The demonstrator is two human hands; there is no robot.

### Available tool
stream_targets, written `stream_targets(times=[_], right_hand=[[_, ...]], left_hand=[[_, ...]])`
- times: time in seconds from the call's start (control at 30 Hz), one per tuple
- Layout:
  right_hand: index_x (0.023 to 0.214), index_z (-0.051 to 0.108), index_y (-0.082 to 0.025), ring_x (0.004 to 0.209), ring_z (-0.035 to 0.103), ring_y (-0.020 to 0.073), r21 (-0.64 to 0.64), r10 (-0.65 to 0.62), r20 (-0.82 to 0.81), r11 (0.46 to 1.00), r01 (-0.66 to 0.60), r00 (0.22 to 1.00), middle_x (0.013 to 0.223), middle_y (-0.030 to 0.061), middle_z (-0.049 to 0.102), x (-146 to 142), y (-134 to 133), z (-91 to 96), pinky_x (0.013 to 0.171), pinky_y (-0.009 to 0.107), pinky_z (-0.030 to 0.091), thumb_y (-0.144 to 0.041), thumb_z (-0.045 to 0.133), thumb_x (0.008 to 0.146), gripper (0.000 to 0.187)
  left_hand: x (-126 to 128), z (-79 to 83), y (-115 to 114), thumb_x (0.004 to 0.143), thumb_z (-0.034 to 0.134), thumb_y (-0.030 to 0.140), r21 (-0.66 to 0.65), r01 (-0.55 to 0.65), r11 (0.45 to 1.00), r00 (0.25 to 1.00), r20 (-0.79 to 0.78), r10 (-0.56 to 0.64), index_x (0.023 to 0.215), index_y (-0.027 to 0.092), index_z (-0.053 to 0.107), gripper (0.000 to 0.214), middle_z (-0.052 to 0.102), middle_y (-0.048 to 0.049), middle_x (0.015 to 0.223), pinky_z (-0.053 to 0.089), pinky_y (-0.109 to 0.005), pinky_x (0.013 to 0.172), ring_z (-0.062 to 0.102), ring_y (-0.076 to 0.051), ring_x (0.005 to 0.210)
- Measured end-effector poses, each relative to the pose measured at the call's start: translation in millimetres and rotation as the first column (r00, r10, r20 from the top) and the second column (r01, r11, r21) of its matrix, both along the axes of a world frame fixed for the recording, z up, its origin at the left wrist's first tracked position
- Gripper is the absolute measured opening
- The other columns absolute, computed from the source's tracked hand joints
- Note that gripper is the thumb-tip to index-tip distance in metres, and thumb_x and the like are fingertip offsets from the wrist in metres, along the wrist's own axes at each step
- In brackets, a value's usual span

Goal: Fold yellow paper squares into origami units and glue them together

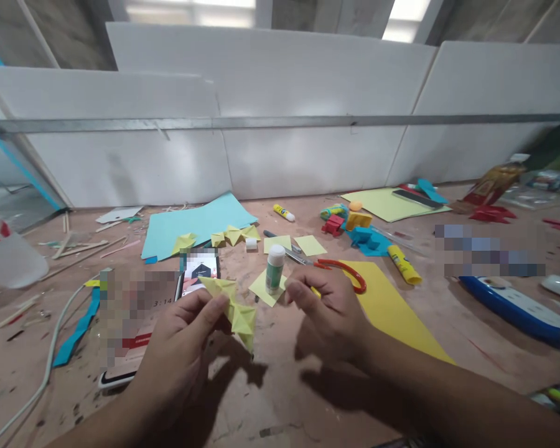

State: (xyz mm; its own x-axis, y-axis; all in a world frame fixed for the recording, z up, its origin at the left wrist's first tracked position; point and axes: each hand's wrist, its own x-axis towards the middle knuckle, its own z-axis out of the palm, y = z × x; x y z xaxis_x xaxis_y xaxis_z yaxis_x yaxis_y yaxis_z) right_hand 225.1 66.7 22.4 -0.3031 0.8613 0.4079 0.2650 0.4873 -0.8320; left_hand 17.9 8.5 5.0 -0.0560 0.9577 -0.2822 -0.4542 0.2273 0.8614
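Pinched between the thumb and fingers of my left hand (191, 323) is a pale yellow folded paper piece (236, 311) with pointed corners, held above the table. My right hand (329, 308) is closed, thumb against curled fingers, just right of a glue stick (275, 269). A small bit of yellow shows by its fingers; what it grips, if anything, I cannot make out. The glue stick stands upright on a small yellow paper square (261, 291). Behind it lie more yellow squares (310, 245), a white cap (251, 244) and several folded yellow pieces (233, 235). Red-handled scissors (354, 274) lie partly behind my right hand.
Two phones lie left, one screen (200, 267) lit. Blue paper (191, 224) and yellow paper (401, 305) lie flat. Around them are a yellow tube (404, 264), blue folded paper (368, 239), a blue-and-white power strip (516, 311), a bottle (494, 180) and a cable (58, 330).
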Motion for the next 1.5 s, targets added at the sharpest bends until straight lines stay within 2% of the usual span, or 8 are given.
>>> stream_targets(times=[0.2,0.33,0.43,0.6,0.83,1.0,1.27,1.5], right_hand=[[0.062,0.054,-0.022,0.057,0.045,0.0154,0.106,-0.191,-0.078,0.974,0.198,0.979,0.059,-0.0001,0.050,13,18,6.6,0.058,0.030,0.037,-0.066,0.044,0.100,0.058],[0.065,0.063,-0.019,0.057,0.051,0.0143,0.093,-0.034,0.056,0.995,0.029,0.998,0.059,0.0003,0.057,5,7,4.0,0.059,0.028,0.038,-0.055,0.057,0.097,0.048],[0.084,0.073,-0.018,0.059,0.055,0.0140,-0.053,0.092,0.239,0.995,-0.082,0.967,0.065,-0.0006,0.063,-8,-9,3.8,0.057,0.026,0.038,-0.046,0.073,0.088,0.029],[0.085,0.073,-0.016,0.071,0.061,0.0154,-0.317,0.330,0.295,0.919,-0.234,0.897,0.077,0.0034,0.069,-18,-20,4.8,0.064,0.024,0.044,-0.037,0.059,0.097,0.028],[0.063,0.062,-0.017,0.057,0.049,0.0110,-0.210,0.182,0.349,0.971,-0.113,0.919,0.059,-0.0020,0.056,-18,-19,-6.4,0.054,0.024,0.033,-0.041,0.064,0.093,0.039],[0.058,0.056,-0.017,0.055,0.042,0.0099,-0.195,0.167,0.323,0.975,-0.107,0.932,0.056,-0.0039,0.047,-19,-22,-4.0,0.051,0.024,0.029,-0.040,0.067,0.090,0.041],[0.102,0.073,-0.013,0.065,0.057,0.0127,-0.581,0.363,-0.050,0.748,-0.323,0.931,0.082,0.0043,0.068,-20,-20,-7.5,0.055,0.022,0.041,-0.046,0.067,0.093,0.035],[0.083,0.065,-0.015,0.050,0.044,0.0066,-0.553,0.363,-0.248,0.708,-0.439,0.898,0.063,-0.0041,0.054,-20,-17,-18.9,0.047,0.020,0.033,-0.048,0.066,0.096,0.035]], left_hand=[[-4,-9.1,4,0.079,0.087,0.035,0.025,0.038,0.999,0.995,-0.097,-0.035,0.073,0.017,0.065,0.029,0.059,0.0060,0.054,0.039,-0.013,0.045,0.051,-0.005,0.045],[-1,-7.9,4,0.086,0.081,0.036,0.042,0.103,0.994,0.993,-0.067,-0.100,0.080,0.018,0.068,0.023,0.069,0.0010,0.065,0.051,-0.021,0.055,0.063,-0.011,0.056],[0,-8.1,3,0.085,0.082,0.034,0.036,0.149,0.988,0.988,-0.033,-0.148,0.084,0.017,0.072,0.020,0.072,-0.0025,0.068,0.053,-0.025,0.058,0.065,-0.014,0.059],[0,-7.4,2,0.078,0.088,0.031,0.061,0.139,0.988,0.990,-0.010,-0.139,0.076,0.015,0.074,0.021,0.071,-0.0019,0.063,0.050,-0.021,0.058,0.063,-0.011,0.056],[10,3.2,-6,0.072,0.091,0.031,-0.037,0.095,0.995,0.990,0.111,-0.090,0.085,0.021,0.072,0.025,0.072,0.0007,0.071,0.058,-0.030,0.064,0.066,-0.015,0.063],[4,-5.0,-2,0.081,0.086,0.035,0.056,0.149,0.987,0.979,0.130,-0.155,0.084,0.018,0.072,0.022,0.074,-0.0016,0.071,0.054,-0.021,0.061,0.067,-0.012,0.062],[-2,-4.3,0,0.087,0.080,0.037,0.081,0.076,0.994,0.995,0.064,-0.081,0.078,0.018,0.068,0.024,0.073,-0.0013,0.066,0.055,-0.021,0.056,0.066,-0.012,0.055],[5,-6.9,-4,0.080,0.086,0.030,-0.011,0.138,0.990,0.990,0.036,-0.137,0.084,0.020,0.074,0.016,0.074,-0.0013,0.074,0.053,-0.024,0.066,0.064,-0.012,0.067]])
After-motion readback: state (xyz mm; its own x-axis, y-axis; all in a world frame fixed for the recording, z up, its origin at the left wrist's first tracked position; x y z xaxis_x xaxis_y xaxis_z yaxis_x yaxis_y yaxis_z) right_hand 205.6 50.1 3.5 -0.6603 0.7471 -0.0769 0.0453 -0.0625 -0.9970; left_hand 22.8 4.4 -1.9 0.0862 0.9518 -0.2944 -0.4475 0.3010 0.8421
